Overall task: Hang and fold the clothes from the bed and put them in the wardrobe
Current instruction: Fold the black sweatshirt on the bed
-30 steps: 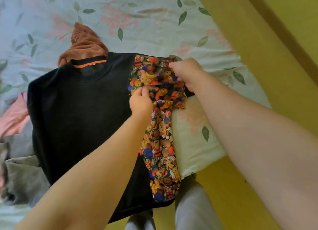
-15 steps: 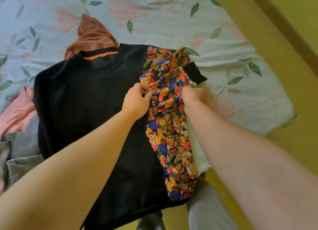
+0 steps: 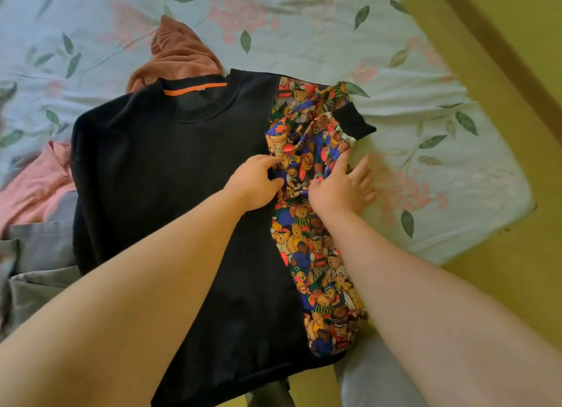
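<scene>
The bed, under a pale sheet printed with leaves and pink flowers, carries all the clothes in view. One black sweatshirt lies spread flat on it, front up, collar away from the person, with an orange strip inside the neck. Its teddy-bear printed sleeve runs along the side of the sweatshirt nearer the bed's edge and is doubled back near the shoulder, so that the one black cuff shows beside the shoulder.

Both hands are on that sleeve, about halfway down the sweatshirt. The left hand sits where black cloth meets print, forefinger straight on the sleeve and the other fingers curled; whether it pinches the cloth cannot be told. The right hand is released, fingers spread flat, pressing the sleeve's outer edge and the sheet.

Three more heaps touch the sweatshirt: one rust-brown garment beyond its collar, and one pink garment and some grey cloth at its far side from the sleeve. How many grey pieces there are cannot be told.
</scene>
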The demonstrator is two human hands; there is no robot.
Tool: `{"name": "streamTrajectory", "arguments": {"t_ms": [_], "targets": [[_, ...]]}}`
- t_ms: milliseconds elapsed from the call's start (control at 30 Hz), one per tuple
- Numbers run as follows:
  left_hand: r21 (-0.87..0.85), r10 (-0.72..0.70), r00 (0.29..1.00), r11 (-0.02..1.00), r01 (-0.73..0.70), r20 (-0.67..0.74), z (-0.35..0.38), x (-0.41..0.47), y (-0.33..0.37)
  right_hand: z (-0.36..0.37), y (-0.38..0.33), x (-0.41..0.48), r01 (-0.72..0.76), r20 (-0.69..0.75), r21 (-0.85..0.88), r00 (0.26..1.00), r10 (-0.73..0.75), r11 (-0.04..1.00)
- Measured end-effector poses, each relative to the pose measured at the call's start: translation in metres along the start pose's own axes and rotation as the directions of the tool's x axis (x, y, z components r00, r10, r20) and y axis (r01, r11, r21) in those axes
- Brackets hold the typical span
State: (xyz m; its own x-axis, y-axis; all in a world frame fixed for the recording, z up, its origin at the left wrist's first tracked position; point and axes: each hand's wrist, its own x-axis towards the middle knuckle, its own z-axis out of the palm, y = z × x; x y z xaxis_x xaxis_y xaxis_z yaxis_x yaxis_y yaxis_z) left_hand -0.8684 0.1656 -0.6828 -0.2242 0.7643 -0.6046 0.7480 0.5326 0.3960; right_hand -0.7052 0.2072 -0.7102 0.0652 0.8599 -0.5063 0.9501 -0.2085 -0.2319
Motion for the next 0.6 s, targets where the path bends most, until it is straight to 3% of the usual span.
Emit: {"name": "streamTrajectory", "arguments": {"t_ms": [100,200,300,367,500,600], "targets": [[-0.291,-0.138,0.987,0.951,0.108,-0.084,-0.005,0.002,-0.001,-0.003,0.002,0.005,0.095,-0.052,-0.057,0.994,-0.098,0.994],[-0.457,-0.211,0.969,0.880,0.130,-0.131,-0.017,0.001,-0.006,-0.008,-0.005,0.003,0.121,-0.140,0.003,0.983,-0.119,0.993],[-0.632,-0.298,0.953,0.750,0.194,-0.061,-0.030,-0.003,-0.011,-0.010,-0.017,-0.009,0.174,-0.256,0.167,0.958,-0.128,0.970],[-0.757,-0.367,0.930,0.607,0.241,0.003,-0.041,-0.007,-0.016,-0.004,-0.032,-0.028,0.259,-0.305,0.291,0.938,-0.168,0.921],[-0.930,-0.355,0.925,0.275,0.242,0.135,-0.062,-0.019,-0.042,0.023,-0.060,-0.073,0.579,-0.364,0.232,0.797,-0.482,0.781],[-0.949,-0.299,0.938,0.201,0.244,0.178,-0.066,-0.027,-0.074,0.043,-0.066,-0.087,0.795,-0.215,0.186,0.606,-0.766,0.577]]}}
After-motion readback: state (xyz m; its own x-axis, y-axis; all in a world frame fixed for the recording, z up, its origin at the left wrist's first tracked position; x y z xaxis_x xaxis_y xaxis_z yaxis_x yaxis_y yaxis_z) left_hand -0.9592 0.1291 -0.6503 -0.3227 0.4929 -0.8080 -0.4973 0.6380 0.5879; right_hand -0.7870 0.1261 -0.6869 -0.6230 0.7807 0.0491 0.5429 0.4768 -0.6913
